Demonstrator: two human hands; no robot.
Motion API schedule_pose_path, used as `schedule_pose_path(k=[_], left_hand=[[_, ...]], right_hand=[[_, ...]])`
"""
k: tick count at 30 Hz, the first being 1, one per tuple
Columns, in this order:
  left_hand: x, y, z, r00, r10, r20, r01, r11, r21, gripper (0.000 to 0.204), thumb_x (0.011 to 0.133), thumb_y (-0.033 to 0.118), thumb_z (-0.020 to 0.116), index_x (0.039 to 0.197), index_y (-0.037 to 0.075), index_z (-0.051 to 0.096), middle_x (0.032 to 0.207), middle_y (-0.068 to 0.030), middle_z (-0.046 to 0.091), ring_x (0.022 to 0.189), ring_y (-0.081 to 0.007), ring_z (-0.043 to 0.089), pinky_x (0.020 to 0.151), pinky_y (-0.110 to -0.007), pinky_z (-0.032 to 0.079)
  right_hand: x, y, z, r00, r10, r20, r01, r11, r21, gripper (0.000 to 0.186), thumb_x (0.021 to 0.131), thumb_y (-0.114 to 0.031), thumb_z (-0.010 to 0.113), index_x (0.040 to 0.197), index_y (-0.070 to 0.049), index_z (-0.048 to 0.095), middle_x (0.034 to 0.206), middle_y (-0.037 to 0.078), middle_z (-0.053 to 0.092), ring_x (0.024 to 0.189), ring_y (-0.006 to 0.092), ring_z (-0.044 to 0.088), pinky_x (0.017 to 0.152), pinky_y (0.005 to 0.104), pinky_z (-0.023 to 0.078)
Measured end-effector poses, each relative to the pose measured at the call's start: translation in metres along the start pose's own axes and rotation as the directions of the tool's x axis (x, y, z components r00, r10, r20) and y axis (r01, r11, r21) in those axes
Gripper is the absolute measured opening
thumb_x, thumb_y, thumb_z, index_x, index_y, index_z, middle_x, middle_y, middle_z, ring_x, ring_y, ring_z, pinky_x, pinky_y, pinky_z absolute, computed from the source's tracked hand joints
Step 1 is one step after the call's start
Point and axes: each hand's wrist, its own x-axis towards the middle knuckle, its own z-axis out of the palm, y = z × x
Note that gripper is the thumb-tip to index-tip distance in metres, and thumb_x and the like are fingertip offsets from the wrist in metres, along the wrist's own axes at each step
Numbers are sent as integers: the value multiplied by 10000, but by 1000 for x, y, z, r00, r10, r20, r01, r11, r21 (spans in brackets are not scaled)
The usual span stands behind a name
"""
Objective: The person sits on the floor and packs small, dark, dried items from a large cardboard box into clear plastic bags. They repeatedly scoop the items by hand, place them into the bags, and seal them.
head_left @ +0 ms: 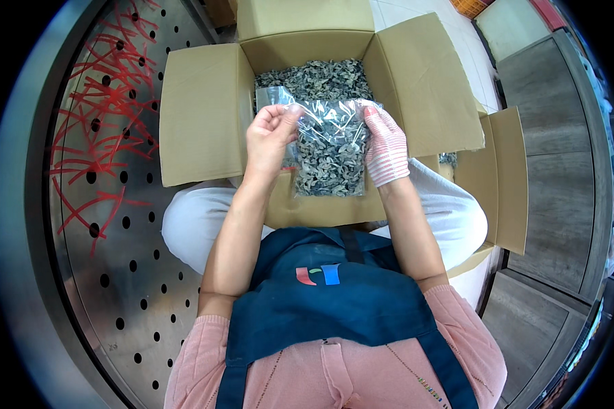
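Clear plastic bag [331, 153] of dried, curled grey-black flakes, held by its upper edge over the near side of an open cardboard carton [205, 116]. Nearest, a pink knit top [471, 327] under a dark teal apron [341, 307], then pale trousers [198, 221], knees apart. Gripping the bag's upper left corner with the bare left hand [273, 136], thumb and fingers pinched together; gripping the upper right corner with the right hand [387, 146], in a red-and-white striped glove. Filled mostly below, with shiny, slack plastic toward the top; hard to tell whether touching the carton's near flap. Just beside the left hand, more clear film [273, 95], too overlapped to tell whether part of the same bag. Beyond, inside the carton, similar loose flakes [320, 78]. To the right, a second carton [510, 177], opened. To the left, a perforated metal sheet [126, 293] strewn with thin red strips [92, 161]. Farther right, grey wood-grain cabinets [559, 191]; at the far edge, pale floor tiles [416, 10] and an orange basket [469, 7].
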Motion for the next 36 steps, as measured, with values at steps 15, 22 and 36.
schedule_pose_path(k=[15, 22, 36], left_hand=[[-18, 0, 26, 998, 35, 44, -32, 998, -55, 360, 793, 129, 837, 1080, 5, 658, 993, -57, 709, 868, -105, 658, 801, -262, 532], [-7, -26, 16, 994, 44, -101, -45, 999, -4, 332, 948, 308, 680, 1040, -11, 680, 954, -35, 691, 855, -93, 621, 791, -238, 500], [-16, -10, 15, 986, -167, 13, 167, 980, -111, 541, 868, 330, 777, 1216, -33, 578, 1093, -87, 676, 970, -129, 628, 883, -277, 498]], right_hand=[[-14, -2, 17, 993, -53, 104, 78, 965, -251, 403, 878, -119, 745, 1229, 31, 616, 1087, 98, 700, 967, 140, 642, 886, 268, 508], [-9, 4, 13, 998, 62, -19, -64, 960, -273, 277, 925, -202, 700, 1088, 21, 703, 1015, 83, 721, 924, 128, 642, 857, 261, 507], [-26, -10, 0, 906, 355, 232, -214, 855, -473, 811, 745, -279, 875, 1371, 42, 471, 1203, 121, 639, 1050, 178, 617, 943, 315, 500]])
